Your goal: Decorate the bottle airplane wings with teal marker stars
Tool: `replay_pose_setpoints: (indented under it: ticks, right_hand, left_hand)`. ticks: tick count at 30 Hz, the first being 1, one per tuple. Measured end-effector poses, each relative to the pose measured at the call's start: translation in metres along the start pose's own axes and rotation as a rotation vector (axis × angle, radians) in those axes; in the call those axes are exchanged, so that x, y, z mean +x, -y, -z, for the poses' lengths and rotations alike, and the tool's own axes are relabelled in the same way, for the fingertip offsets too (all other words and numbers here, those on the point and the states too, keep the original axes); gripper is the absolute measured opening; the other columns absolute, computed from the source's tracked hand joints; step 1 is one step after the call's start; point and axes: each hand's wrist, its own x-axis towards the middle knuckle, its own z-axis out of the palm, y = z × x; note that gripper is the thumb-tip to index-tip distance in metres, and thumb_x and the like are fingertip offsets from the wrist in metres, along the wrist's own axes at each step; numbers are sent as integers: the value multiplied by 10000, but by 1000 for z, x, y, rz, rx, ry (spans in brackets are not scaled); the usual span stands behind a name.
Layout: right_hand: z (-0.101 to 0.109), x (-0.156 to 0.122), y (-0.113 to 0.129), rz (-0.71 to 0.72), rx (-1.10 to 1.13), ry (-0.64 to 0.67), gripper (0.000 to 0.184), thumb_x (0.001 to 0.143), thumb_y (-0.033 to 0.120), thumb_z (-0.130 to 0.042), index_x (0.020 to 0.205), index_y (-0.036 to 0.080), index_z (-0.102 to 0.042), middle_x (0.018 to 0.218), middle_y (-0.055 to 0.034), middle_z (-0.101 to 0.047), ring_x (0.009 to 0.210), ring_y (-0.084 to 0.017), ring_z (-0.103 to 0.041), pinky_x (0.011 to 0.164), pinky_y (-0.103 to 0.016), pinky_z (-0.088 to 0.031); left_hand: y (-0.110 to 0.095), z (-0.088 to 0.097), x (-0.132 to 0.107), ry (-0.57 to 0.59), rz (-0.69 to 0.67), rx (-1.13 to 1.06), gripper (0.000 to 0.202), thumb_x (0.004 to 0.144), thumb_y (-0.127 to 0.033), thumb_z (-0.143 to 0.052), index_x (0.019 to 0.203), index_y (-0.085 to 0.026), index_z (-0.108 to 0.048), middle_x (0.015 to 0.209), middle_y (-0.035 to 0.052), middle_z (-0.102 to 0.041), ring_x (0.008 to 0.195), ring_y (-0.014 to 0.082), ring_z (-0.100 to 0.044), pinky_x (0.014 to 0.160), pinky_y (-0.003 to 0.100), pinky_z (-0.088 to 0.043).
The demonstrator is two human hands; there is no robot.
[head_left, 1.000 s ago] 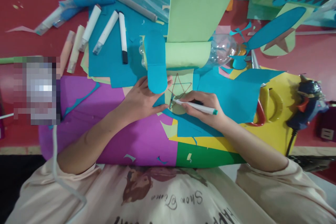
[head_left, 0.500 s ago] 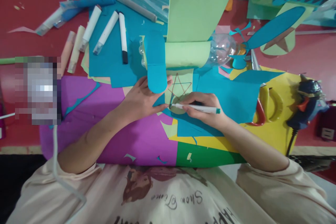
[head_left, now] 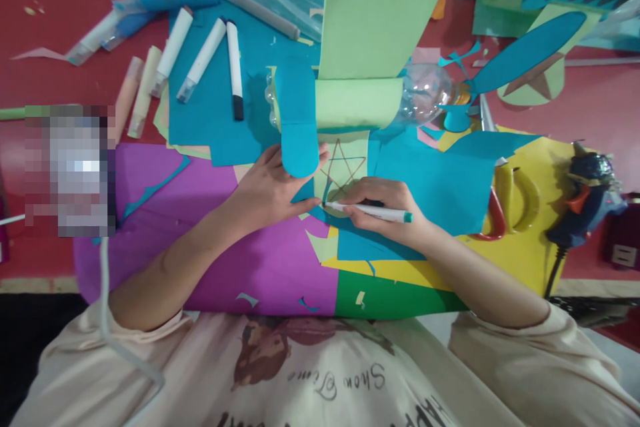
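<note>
My right hand (head_left: 385, 203) grips a white marker (head_left: 383, 211) with a green end, its tip on the lower left of a pale green paper piece (head_left: 357, 147). A brown star outline is drawn on that paper, and a dark line runs along its lower left arm. My left hand (head_left: 273, 190) lies with spread fingers on the paper's left side, thumb beside the marker tip. Over its fingertips hangs a rounded blue paper strip (head_left: 299, 137), which hides part of them. The strip sits at the end of a clear plastic bottle (head_left: 425, 97) wrapped in green paper (head_left: 357, 103).
Several markers (head_left: 203, 60) lie at upper left on blue paper (head_left: 215, 140). Scissors with red and yellow handles (head_left: 506, 203) and a dark blue glue gun (head_left: 583, 197) are at right. A blue paper oval (head_left: 533, 50) and a brown star (head_left: 537, 80) lie beyond the bottle.
The marker's green end has swung slightly left and toward me, while its tip stays near the same spot. My left hand has hardly moved.
</note>
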Motion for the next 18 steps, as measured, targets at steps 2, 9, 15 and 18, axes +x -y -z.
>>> replay_pose_setpoints:
  ticks: [2,9,15,18]
  right_hand:
    - [0,0,0,16,-2,24,255,925,352,-592,769,163,-663,692,-47,-708,637,-130,-647,578,-242,-491]
    - [-2,-3,-2,-178,9,-162,238,907,378,-616,831,169,-699,780,-54,-751,667,-138,-681,569,-237,-497]
    - [-5,-4,-4,-262,37,-197,224,894,383,-636,896,173,-714,812,-48,-748,694,-147,-676,582,-252,-486]
    - [-4,-3,-3,-238,29,-182,196,890,357,-639,879,175,-710,816,-49,-754,693,-145,-677,587,-254,-492]
  left_hand:
    - [0,0,0,-2,-2,5,638,993,-435,-481,1526,-112,-344,1541,167,-423,1433,341,-386,1174,499,-305]
    - [0,1,0,-2,-5,23,640,983,-419,-520,1518,-110,-355,1544,157,-422,1428,335,-396,1172,483,-313]
    - [-1,2,-1,4,-2,15,652,987,-425,-517,1539,-143,-317,1549,148,-418,1437,334,-384,1173,494,-311]
    - [-1,2,-1,6,-2,12,650,990,-421,-511,1543,-144,-309,1552,147,-413,1442,331,-377,1177,489,-305]
